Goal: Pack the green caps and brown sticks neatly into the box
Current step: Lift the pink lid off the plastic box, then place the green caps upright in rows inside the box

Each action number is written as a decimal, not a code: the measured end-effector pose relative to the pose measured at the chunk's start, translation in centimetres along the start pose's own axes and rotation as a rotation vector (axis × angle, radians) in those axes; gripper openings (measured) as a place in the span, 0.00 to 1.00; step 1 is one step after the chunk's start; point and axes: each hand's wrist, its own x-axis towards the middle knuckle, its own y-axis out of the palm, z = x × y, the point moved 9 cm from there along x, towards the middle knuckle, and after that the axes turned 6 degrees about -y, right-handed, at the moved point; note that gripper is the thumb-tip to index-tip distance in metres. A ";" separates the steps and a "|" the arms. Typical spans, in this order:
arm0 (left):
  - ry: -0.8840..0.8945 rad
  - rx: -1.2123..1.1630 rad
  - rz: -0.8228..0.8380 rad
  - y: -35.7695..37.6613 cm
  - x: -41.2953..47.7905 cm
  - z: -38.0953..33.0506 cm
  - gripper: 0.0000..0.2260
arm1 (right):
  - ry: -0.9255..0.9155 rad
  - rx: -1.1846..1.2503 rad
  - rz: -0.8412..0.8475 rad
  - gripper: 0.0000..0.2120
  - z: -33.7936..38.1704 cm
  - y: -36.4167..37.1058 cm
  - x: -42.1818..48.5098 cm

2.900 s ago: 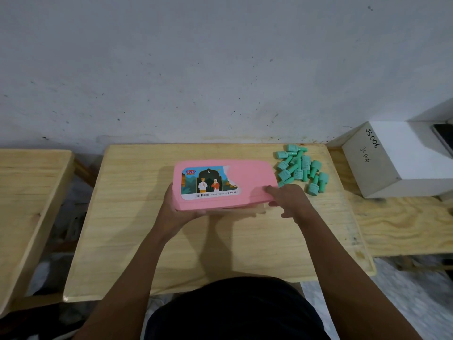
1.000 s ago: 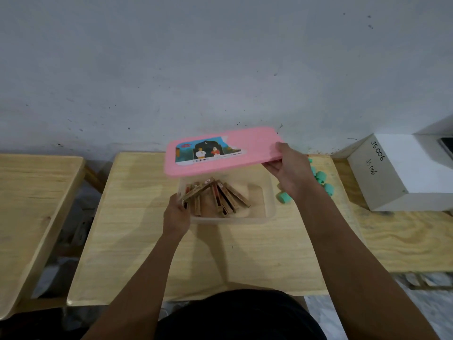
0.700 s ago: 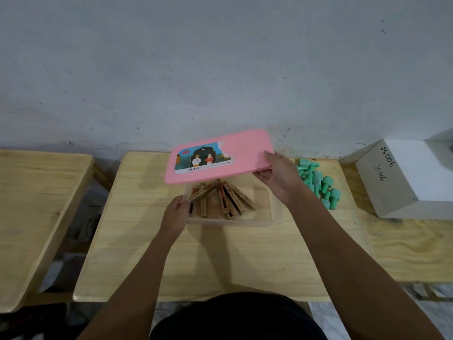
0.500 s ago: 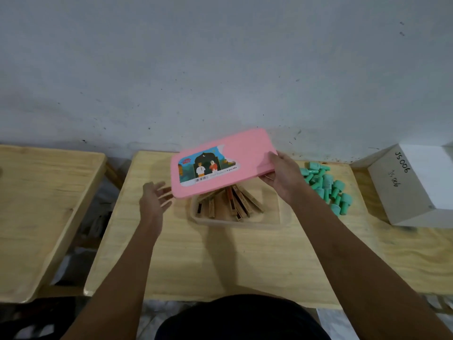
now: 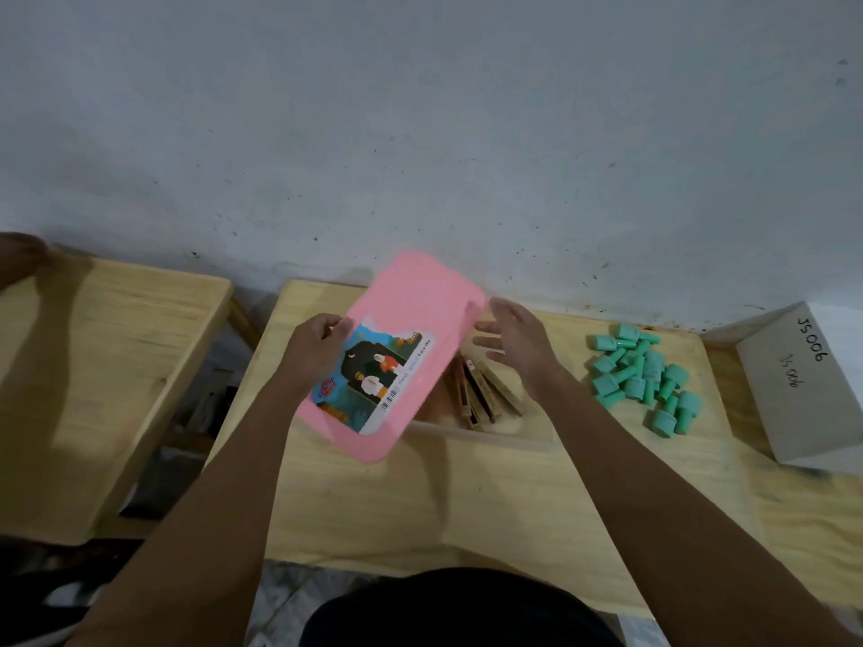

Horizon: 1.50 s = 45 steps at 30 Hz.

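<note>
- Box (image 5: 506,442) w/ brown sticks (image 5: 485,389) sits on desk (image 5: 467,506), partly under pink lid (image 5: 411,310).
- L hand (image 5: 313,357): fingers clamped on lid's left edge.
- R hand (image 5: 518,347): fingers spread, just beside lid.
- Green caps (image 5: 644,375) heaped right of the box.

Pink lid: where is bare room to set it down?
Bare wood lies between the box and the near edge of the table, and on the side table at left. Crowded at right: green caps lie between box and white carton.

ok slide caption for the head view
The left hand holds the pink lid tilted over the box of brown sticks; right hand open, green caps beside.
</note>
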 end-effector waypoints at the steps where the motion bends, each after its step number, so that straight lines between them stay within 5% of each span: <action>1: -0.011 -0.037 -0.051 -0.7 0.1 1.0 0.13 | -0.040 -0.146 -0.001 0.19 -0.5 0.1 -0.2; 9: -0.143 -0.033 -0.425 -5.6 -0.4 8.2 0.16 | -0.203 -0.869 0.693 0.21 -6.9 8.8 -5.8; 18: -0.236 0.317 -0.395 -3.0 -0.1 11.3 0.18 | -0.325 -0.979 0.642 0.11 -6.3 9.5 -4.8; 24: 0.069 0.771 -0.212 2.4 -1.0 11.4 0.37 | -0.385 -1.008 0.623 0.12 -6.1 9.6 -4.8; 27: 0.007 0.772 -0.083 4.1 -0.6 13.0 0.39 | -0.408 -1.026 0.627 0.12 -6.1 9.6 -4.8; 36: 0.008 0.646 -0.120 3.7 -0.7 11.0 0.29 | -0.451 -1.130 0.677 0.14 -6.6 9.4 -5.7; 38: 0.035 0.436 -0.153 3.8 -1.5 8.6 0.24 | -0.491 -1.130 0.577 0.17 -5.8 8.4 -5.9; 41: 0.039 0.170 -0.052 5.7 -2.5 4.8 0.18 | -0.602 -1.061 0.016 0.16 -2.9 2.9 -5.6; 43: 0.128 0.142 0.024 7.3 -3.1 2.4 0.13 | -0.456 -1.083 -0.321 0.20 -3.2 -2.4 -5.7; 45: 0.169 0.135 0.022 7.9 -3.2 1.6 0.13 | -0.213 -1.058 -0.389 0.28 -5.3 -6.2 -5.5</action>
